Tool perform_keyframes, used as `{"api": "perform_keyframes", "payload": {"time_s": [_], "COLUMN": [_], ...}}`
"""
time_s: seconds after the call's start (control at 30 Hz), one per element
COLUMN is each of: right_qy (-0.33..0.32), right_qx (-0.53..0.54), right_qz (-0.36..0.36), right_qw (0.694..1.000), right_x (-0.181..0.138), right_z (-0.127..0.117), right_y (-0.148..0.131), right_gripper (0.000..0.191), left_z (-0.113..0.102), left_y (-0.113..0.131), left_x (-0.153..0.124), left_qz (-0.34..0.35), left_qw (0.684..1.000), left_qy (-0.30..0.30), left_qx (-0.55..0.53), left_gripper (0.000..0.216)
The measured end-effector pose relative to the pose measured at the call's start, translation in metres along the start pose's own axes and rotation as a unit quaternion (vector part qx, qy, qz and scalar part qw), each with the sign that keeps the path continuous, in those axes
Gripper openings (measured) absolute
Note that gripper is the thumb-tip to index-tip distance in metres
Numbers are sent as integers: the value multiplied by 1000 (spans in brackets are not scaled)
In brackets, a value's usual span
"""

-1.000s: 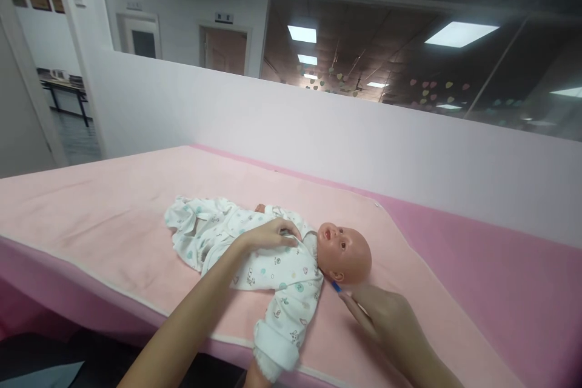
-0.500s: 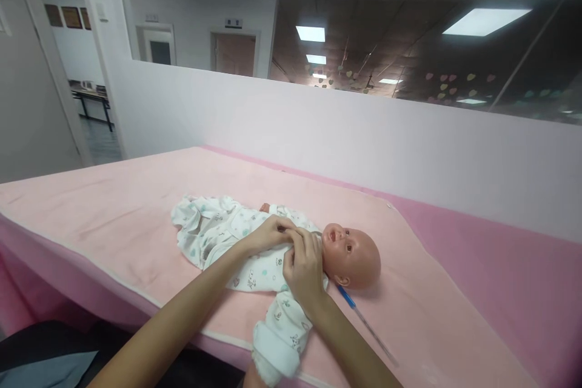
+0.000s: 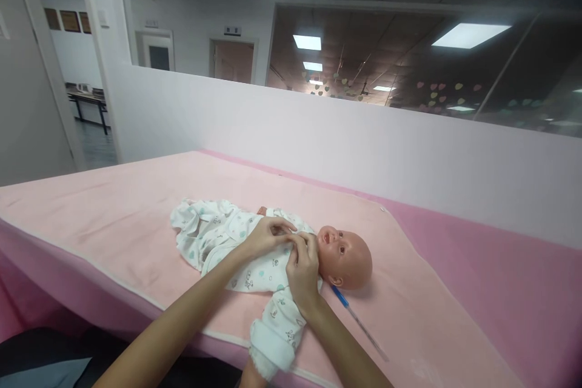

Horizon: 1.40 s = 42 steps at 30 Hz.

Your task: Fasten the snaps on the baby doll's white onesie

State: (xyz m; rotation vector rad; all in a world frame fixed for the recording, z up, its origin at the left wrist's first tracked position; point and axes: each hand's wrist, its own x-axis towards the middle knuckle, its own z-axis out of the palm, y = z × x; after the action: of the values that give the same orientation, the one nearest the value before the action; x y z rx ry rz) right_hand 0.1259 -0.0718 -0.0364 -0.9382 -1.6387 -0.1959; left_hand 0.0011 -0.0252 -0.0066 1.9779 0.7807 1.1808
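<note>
A baby doll (image 3: 350,260) lies on its back on a pink padded cover, head to the right. It wears a white romper (image 3: 254,273) with small animal prints. At the upper chest, just below the chin, my left hand (image 3: 269,236) bends its fingers in and pinches the romper's front. My right hand (image 3: 304,264) meets it there from the neck side, fingertips curled onto the same cloth. The bit of cloth between the fingertips is mostly hidden. Beside the doll's head lies a slim thermometer-like stick (image 3: 359,321) with a blue end and a clear stem.
The pink cover (image 3: 136,212) spreads over a table with a pale-trimmed front edge. One sleeved doll arm (image 3: 275,333) reaches over that edge towards me. Behind the table stands a low white wall (image 3: 318,133) with a window above it.
My view has tilted slightly up. Both hands stay at the doll's chest, with the left fingers a little more arched and the fingertips shifted slightly.
</note>
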Motion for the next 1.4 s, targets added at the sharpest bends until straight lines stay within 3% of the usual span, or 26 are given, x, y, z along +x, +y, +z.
{"api": "perform_keyframes", "payload": {"time_s": [0.13,0.27,0.43,0.57,0.8,0.97,1.07,1.4], "right_qy": [-1,-9,-29,-39,-20,-21,-27,-14], "right_qx": [8,1,-5,-4,17,12,7,22], "right_qz": [1,-9,8,24,13,4,0,46], "right_qw": [1000,1000,1000,999,1000,1000,1000,999], "right_x": [-2,-1,2,2,1,0,1,4], "right_z": [0,-1,-3,-3,-2,-1,-2,-3], "right_y": [1,1,-1,-1,2,2,1,-2], "right_gripper": [32,35,36,39,40,39,39,25], "left_z": [6,5,-3,-6,-9,-10,-13,-29], "left_y": [5,8,7,5,8,8,5,8], "left_x": [-9,-12,-12,-13,-15,-13,-12,-20], "left_qz": [132,149,90,87,56,34,32,12], "left_qw": [956,925,929,935,934,927,926,963], "left_qy": [63,94,97,52,18,0,-10,-61], "left_qx": [256,336,345,341,353,374,375,261], "left_gripper": [16,14,11,11,16,4,12,11]}}
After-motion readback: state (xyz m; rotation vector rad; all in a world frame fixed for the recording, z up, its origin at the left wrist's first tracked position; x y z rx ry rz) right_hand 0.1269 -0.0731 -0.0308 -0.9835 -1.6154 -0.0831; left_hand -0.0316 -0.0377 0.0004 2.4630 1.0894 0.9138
